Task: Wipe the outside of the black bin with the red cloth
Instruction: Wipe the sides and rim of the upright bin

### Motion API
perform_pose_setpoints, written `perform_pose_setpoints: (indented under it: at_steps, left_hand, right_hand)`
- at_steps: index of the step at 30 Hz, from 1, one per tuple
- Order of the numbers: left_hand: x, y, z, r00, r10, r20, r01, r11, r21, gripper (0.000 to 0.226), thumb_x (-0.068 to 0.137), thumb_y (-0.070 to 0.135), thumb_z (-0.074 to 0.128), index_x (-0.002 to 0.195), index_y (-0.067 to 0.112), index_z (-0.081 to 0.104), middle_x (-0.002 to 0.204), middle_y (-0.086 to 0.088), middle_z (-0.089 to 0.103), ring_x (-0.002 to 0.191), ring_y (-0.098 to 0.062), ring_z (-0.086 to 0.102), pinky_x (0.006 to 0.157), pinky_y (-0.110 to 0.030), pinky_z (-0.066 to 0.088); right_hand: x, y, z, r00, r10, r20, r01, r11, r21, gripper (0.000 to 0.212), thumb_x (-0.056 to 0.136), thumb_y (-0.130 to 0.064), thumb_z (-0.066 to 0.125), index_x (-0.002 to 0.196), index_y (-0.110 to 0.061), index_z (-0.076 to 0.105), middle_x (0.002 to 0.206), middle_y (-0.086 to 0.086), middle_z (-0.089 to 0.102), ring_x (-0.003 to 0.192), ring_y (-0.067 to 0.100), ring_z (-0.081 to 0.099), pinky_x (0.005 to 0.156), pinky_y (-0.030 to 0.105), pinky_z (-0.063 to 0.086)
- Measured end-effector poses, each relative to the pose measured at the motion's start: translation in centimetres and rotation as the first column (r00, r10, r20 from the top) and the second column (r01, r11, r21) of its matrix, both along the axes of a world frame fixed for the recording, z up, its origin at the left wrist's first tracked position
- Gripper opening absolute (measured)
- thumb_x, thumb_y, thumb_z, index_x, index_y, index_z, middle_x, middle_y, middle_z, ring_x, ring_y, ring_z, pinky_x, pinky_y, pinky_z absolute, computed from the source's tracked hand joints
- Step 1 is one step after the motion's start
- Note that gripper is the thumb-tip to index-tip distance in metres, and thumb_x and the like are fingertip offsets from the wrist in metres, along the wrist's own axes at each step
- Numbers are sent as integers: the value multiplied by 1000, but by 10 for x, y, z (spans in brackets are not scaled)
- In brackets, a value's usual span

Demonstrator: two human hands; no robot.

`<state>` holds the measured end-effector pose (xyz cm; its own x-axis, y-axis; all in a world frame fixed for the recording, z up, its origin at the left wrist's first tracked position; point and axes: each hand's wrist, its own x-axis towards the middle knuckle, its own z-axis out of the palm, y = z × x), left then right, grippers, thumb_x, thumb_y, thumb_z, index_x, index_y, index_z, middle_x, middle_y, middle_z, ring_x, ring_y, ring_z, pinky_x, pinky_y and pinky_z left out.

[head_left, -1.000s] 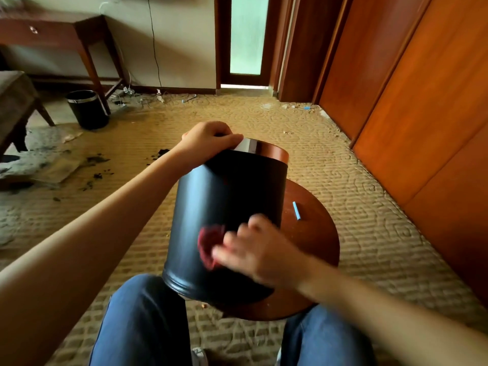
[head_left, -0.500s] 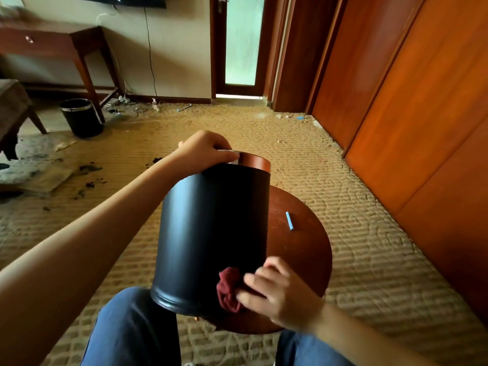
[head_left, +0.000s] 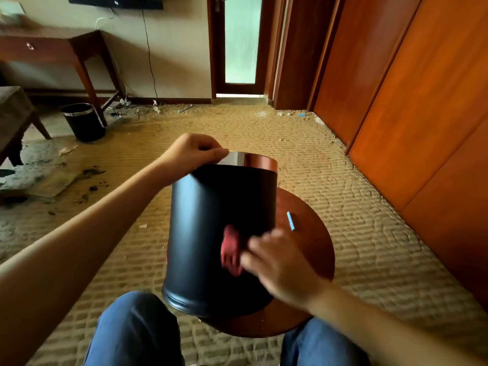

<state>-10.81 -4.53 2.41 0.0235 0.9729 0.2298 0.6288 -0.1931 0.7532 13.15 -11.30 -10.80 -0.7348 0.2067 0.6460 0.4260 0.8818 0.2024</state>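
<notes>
On the round counter (head_left: 311,247) the left hand (head_left: 192,151) held the tipped black bin (head_left: 208,220) by its rim while the right hand (head_left: 280,262) held the red cloth (head_left: 231,249) on its side, mid-wipe, so turning it seemed next.

A patterned tan carpet (head_left: 237,133) littered with scraps runs to a cream wall (head_left: 182,48) with a frosted glass door (head_left: 241,40), a dark wooden desk (head_left: 52,46) standing at the left and orange-brown wooden panels (head_left: 422,101) lining the right.

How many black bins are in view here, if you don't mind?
2: the near bin, tilted on the round table in front; the far bin, on the floor by the desk.
</notes>
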Motion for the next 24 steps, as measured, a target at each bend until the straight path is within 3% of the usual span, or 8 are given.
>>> perform_pose_setpoints:
  at_steps: [3, 5, 10, 12, 15, 19, 21, 24]
  left_hand:
    - [-15, 2, -1, 1000, 13, -12, -13, 1000, -20, 21, 89, 24, 67, 77, 7, 68, 77, -16, 65, 71, -12, 53, 70, -29, 40]
    - [-17, 1, -4, 999, 34, -5, -34, 999, -8, 19, 89, 25, 66, 72, 16, 66, 73, -5, 62, 70, -10, 52, 70, -28, 41]
    - [-19, -1, -7, 997, 42, 71, -42, 999, -2, 14, 87, 25, 68, 74, 20, 67, 73, 1, 63, 71, -9, 54, 70, -27, 43]
    - [-21, 0, -8, 996, 52, 66, -53, 999, 6, 13, 88, 23, 67, 78, 17, 68, 73, 2, 62, 68, -4, 53, 68, -22, 42]
    - [-27, 3, -8, 996, 85, 32, -86, 996, 23, 18, 90, 23, 65, 73, 19, 64, 67, 8, 58, 56, 7, 49, 59, -9, 38]
    - [-26, 4, -7, 997, 71, 14, -72, 997, 22, 19, 91, 23, 64, 74, 16, 64, 67, 8, 57, 55, 7, 47, 58, -8, 36]
    - [-19, 3, -7, 999, 51, -13, -51, 998, 30, 17, 91, 23, 64, 77, 14, 66, 69, 6, 58, 58, 4, 47, 59, -9, 36]
    - [-9, 1, -5, 999, 34, -27, -33, 998, 49, 14, 90, 23, 65, 80, 13, 67, 69, 8, 58, 57, 4, 48, 59, -9, 36]
  right_hand:
    - [11, -28, -28, 968, 179, 176, -181, 984, -5, 18, 95, -9, 40, 105, -19, 52, 108, 5, 48, 76, 20, 53, 75, 37, 44]
    - [1, 0, -4, 975, 144, 167, -151, 988, 27, 24, 92, -6, 40, 108, -18, 53, 108, 7, 49, 77, 21, 52, 74, 36, 41]
    - [-50, 88, 97, 957, -219, -189, 218, 976, -26, 29, 81, -5, 43, 90, -9, 71, 90, 13, 64, 76, 31, 61, 67, 37, 37]
    - [-58, 82, 95, 949, -233, -211, 225, 973, -59, 24, 79, -3, 47, 87, -8, 70, 87, 13, 63, 75, 32, 60, 66, 38, 38]
    - [-48, 28, 37, 995, -66, -74, 62, 997, -54, 23, 78, -2, 58, 97, -13, 64, 89, 10, 59, 71, 28, 53, 65, 38, 43]
    - [-21, -29, -11, 961, 193, 197, -192, 981, -25, 29, 99, -10, 33, 109, -16, 59, 99, 5, 58, 74, 20, 49, 72, 36, 42]
    - [-27, -10, 15, 938, 177, 297, -210, 974, 81, 38, 99, -9, 25, 109, -17, 61, 96, 5, 61, 75, 21, 48, 73, 36, 41]
    - [-56, 48, 75, 994, -25, 108, 6, 985, 173, 35, 92, -7, 34, 100, -15, 66, 85, 9, 60, 73, 27, 52, 68, 37, 36]
